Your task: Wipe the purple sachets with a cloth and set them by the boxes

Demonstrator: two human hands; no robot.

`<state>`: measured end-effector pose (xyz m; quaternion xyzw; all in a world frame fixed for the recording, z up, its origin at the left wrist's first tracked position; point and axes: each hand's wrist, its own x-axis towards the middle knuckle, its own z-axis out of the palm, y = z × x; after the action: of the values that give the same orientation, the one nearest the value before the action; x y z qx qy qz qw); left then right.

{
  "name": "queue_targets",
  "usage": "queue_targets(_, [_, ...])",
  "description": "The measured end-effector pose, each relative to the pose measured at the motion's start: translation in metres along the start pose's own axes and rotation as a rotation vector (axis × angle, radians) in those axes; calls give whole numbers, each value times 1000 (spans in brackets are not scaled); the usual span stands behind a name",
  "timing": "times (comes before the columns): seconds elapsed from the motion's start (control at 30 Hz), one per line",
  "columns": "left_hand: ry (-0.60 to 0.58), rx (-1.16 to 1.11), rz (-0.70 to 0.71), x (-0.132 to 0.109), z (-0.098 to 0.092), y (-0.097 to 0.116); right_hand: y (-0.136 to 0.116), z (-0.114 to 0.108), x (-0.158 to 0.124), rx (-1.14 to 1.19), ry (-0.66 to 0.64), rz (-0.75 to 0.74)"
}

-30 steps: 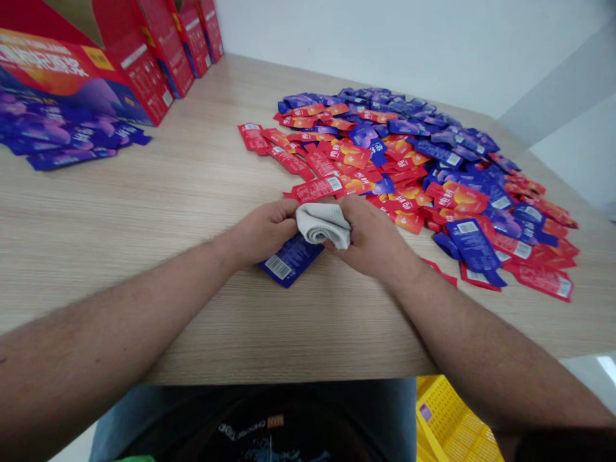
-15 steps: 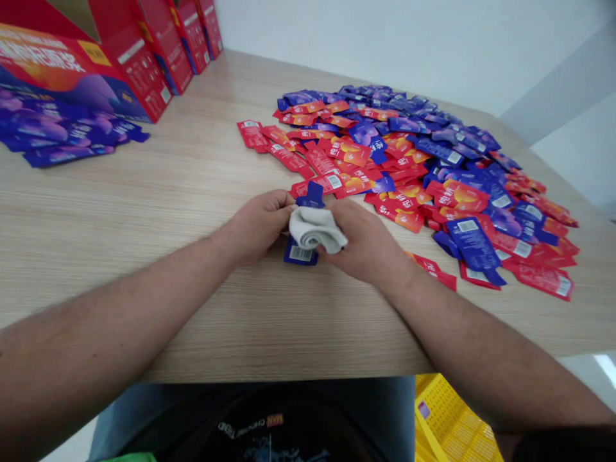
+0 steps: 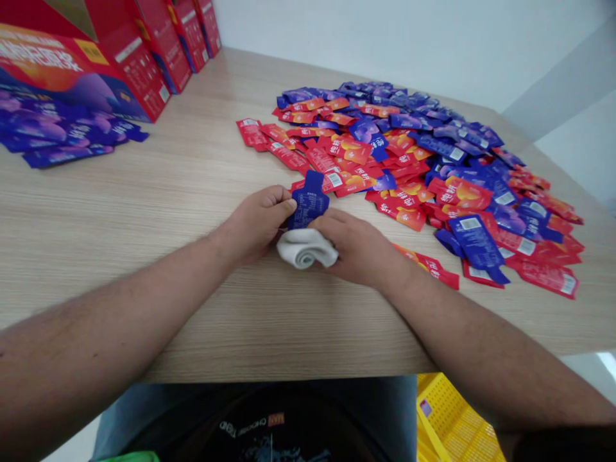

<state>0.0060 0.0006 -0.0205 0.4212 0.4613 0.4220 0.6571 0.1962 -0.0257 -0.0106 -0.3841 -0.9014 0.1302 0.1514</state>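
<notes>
My left hand (image 3: 264, 221) grips the left edge of a blue sachet (image 3: 309, 202), its thumb lying along the side. The sachet's narrow spout end points away from me, and small print shows on its face. In my right hand (image 3: 353, 244) is a rolled white cloth (image 3: 307, 248), pressed over the sachet's near end, which it hides. Just beyond the hands, red sachets (image 3: 322, 179) at the near edge of a large pile lie close to the blue one.
Red and blue sachets (image 3: 409, 151) spread in a heap across the table's right side. More blue sachets (image 3: 67, 131) lie at the left before a red printed box (image 3: 86, 70), with further boxes (image 3: 185, 35) behind. A yellow basket (image 3: 452, 417) stands below the table edge.
The white cloth has slid toward me along the sachet, from its middle to its near end. More of the sachet's printed upper face now shows.
</notes>
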Motion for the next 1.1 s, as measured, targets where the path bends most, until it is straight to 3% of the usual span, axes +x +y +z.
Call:
queue_targets(0.1, [41,-48,-21,0,2,2,6,-1,1,41,170,49])
queue_targets(0.27, [31,-64,-15,-1,2,4,10,0,0,110,-82,-72])
queue_targets(0.4, [62,-81,-25,-1,2,6,21,0,1,76,202,48])
queue_targets(0.43, [68,-83,-27,-1,2,6,21,0,1,71,236,63])
queue_targets(0.5, [66,-77,-12,-1,1,6,19,0,1,108,168,11])
queue_targets(0.6, [22,-20,3,-1,-1,4,14,-2,1,136,55,-53])
queue_targets(0.77, [-132,149,55,-4,-5,0,21,-8,4,25,334,204])
queue_targets(1.1, [-218,299,173,-3,-10,-1,22,-10,4,65,318,184])
